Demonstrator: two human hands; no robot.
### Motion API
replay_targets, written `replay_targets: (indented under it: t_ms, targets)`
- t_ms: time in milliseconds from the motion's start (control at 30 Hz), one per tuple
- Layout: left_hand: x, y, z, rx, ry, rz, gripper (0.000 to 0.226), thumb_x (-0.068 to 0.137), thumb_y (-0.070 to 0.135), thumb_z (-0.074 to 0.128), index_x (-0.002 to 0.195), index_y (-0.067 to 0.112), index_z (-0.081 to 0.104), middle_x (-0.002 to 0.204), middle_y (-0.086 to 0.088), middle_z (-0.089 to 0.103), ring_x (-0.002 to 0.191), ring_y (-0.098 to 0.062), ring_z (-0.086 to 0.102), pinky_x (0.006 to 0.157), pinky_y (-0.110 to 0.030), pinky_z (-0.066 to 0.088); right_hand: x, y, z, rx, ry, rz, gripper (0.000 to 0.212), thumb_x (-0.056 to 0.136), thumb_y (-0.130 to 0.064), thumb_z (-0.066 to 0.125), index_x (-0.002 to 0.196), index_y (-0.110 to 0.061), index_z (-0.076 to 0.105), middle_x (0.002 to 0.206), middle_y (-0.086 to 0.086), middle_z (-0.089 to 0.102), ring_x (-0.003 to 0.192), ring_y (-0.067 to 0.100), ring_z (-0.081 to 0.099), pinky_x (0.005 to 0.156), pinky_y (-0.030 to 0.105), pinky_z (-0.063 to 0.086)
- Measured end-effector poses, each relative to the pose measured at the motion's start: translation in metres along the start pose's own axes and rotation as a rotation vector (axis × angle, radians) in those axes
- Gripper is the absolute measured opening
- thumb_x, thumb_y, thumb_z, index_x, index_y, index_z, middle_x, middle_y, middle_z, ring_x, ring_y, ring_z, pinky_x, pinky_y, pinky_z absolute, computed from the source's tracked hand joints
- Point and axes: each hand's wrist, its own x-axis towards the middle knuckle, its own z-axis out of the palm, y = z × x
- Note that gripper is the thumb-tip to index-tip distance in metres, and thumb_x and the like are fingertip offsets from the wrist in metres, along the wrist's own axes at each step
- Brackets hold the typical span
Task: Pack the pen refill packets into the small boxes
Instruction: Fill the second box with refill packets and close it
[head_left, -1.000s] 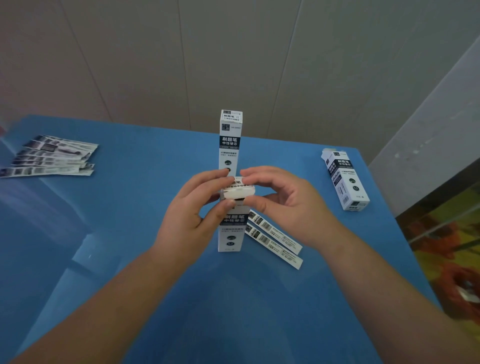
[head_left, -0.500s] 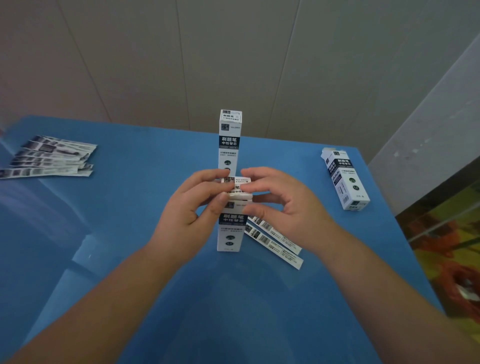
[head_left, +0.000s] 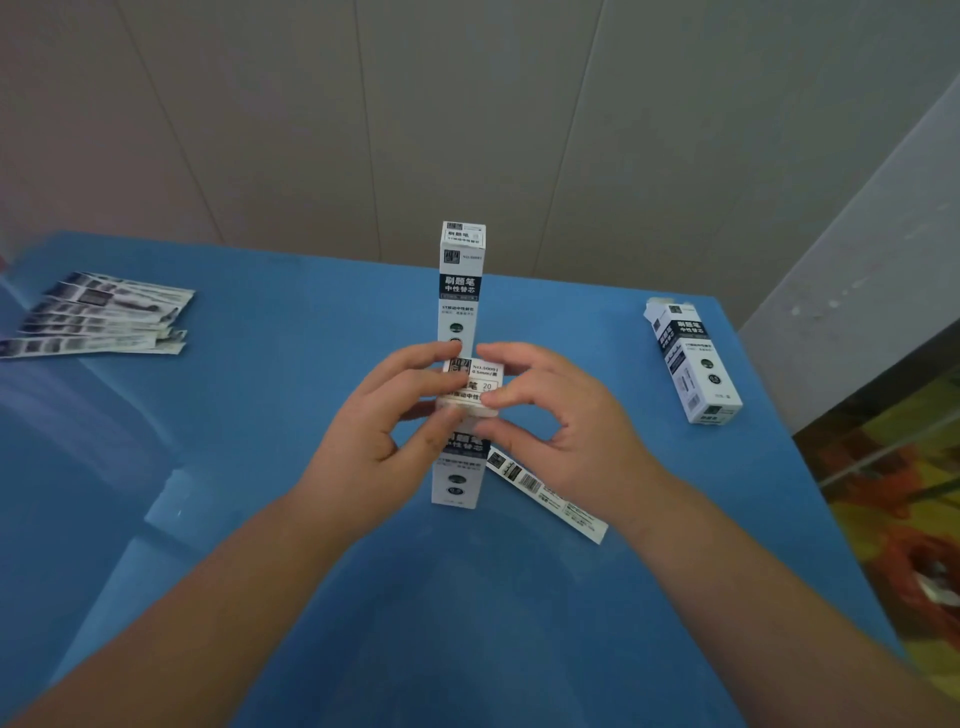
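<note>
A small white box (head_left: 457, 478) with a dark label stands upright on the blue table (head_left: 260, 467) in the middle. My left hand (head_left: 384, 441) and my right hand (head_left: 561, 431) both pinch its top end, where the labelled lid flap (head_left: 480, 382) lies nearly flat. A second box (head_left: 461, 283) stands upright just behind it. Two refill packets (head_left: 545, 493) lie flat beside the near box, partly under my right hand. A third box (head_left: 691, 364) lies on its side at the right.
Several refill packets (head_left: 98, 319) are fanned out at the table's far left. A pale wall (head_left: 467, 130) rises behind the table. The table's right edge drops to a patterned floor (head_left: 893, 493).
The top flap of the near box has been folded down, so its printed label now faces up. Both hands stayed at the box top, fingers shifting slightly.
</note>
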Motion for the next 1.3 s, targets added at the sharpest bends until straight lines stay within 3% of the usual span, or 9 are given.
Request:
replay_targets:
  t_ms: [133,233,333,467,567,733,867,1167,1300]
  targets:
    - [-0.017,-0.02,0.007,0.007,-0.102,-0.122,0.063,0.097,0.026,0.064,0.149,0.047,0.035,0.146,0.019,0.049,0.133,-0.009,0.052,0.096,-0.021,0.051,-0.01,0.002,0.011,0.135,-0.043,0.225,0.059,0.088,-0.025,0.077,0.135,-0.043,0.047,0.136,-0.023,0.057,0.126,0.005,0.057,0.096,0.026,0.054]
    - [-0.032,-0.037,0.014,0.015,-0.203,-0.279,0.067,0.096,0.016,0.066,0.144,0.052,0.037,0.138,0.027,0.055,0.128,0.002,0.052,0.094,-0.018,0.052,-0.022,0.01,0.024,0.174,-0.091,0.378,0.07,0.087,-0.026,0.077,0.142,-0.044,0.039,0.131,-0.024,0.061,0.116,0.001,0.063,0.094,0.023,0.054]
    - [-0.042,-0.049,0.02,0.048,-0.234,-0.379,0.065,0.094,0.009,0.067,0.133,0.057,0.046,0.132,0.028,0.058,0.122,0.006,0.056,0.095,-0.024,0.054,-0.03,0.016,0.035,0.217,-0.124,0.464,0.063,0.089,-0.017,0.074,0.139,-0.04,0.046,0.128,-0.018,0.065,0.113,0.002,0.065,0.095,0.027,0.055]
    - [-0.026,-0.043,0.026,0.078,-0.187,-0.348,0.064,0.093,0.01,0.069,0.124,0.062,0.047,0.127,0.032,0.059,0.119,0.008,0.057,0.09,-0.014,0.052,-0.019,0.015,0.021,0.255,-0.084,0.447,0.057,0.09,-0.014,0.071,0.128,-0.051,0.052,0.127,-0.022,0.066,0.116,-0.002,0.063,0.097,0.023,0.053]
    - [0.007,-0.034,0.037,0.068,-0.148,-0.312,0.064,0.092,0.011,0.068,0.123,0.063,0.045,0.125,0.033,0.06,0.117,0.009,0.057,0.084,-0.008,0.05,-0.007,0.026,-0.002,0.262,-0.011,0.47,0.052,0.092,-0.011,0.071,0.139,-0.028,0.056,0.133,-0.014,0.065,0.118,-0.006,0.061,0.101,0.026,0.053]
    - [0.075,-0.043,0.088,0.065,-0.182,-0.345,0.054,0.094,0.011,0.067,0.133,0.044,0.05,0.129,0.024,0.059,0.12,0.009,0.054,0.094,-0.024,0.056,0.011,0.07,-0.04,0.129,0.034,0.55,0.042,0.095,-0.012,0.068,0.131,-0.031,0.059,0.118,-0.022,0.069,0.107,-0.018,0.059,0.088,0.001,0.043]
    - [0.109,-0.065,0.128,0.127,-0.212,-0.352,0.048,0.096,0.017,0.065,0.137,0.034,0.048,0.133,0.017,0.059,0.122,0.005,0.052,0.1,-0.032,0.053,0.018,0.113,-0.056,0.041,0.047,0.607,0.04,0.097,-0.011,0.064,0.13,-0.034,0.057,0.111,-0.023,0.068,0.1,-0.018,0.06,0.08,-0.004,0.04]
    - [0.125,-0.097,0.147,0.23,-0.211,-0.415,0.05,0.097,0.019,0.065,0.136,0.042,0.044,0.125,0.026,0.057,0.114,0.011,0.049,0.088,-0.008,0.036,0.034,0.161,-0.054,0.04,0.001,0.616,0.042,0.098,-0.003,0.06,0.136,-0.019,0.056,0.114,-0.014,0.063,0.094,-0.02,0.054,0.076,-0.008,0.035]
    - [0.128,-0.098,0.149,0.262,-0.196,-0.44,0.05,0.097,0.018,0.064,0.137,0.042,0.045,0.125,0.027,0.058,0.11,0.016,0.05,0.088,-0.007,0.036,0.035,0.167,-0.053,0.046,0.001,0.621,0.042,0.098,-0.005,0.06,0.137,-0.021,0.056,0.116,-0.014,0.064,0.1,-0.006,0.058,0.076,-0.008,0.036]
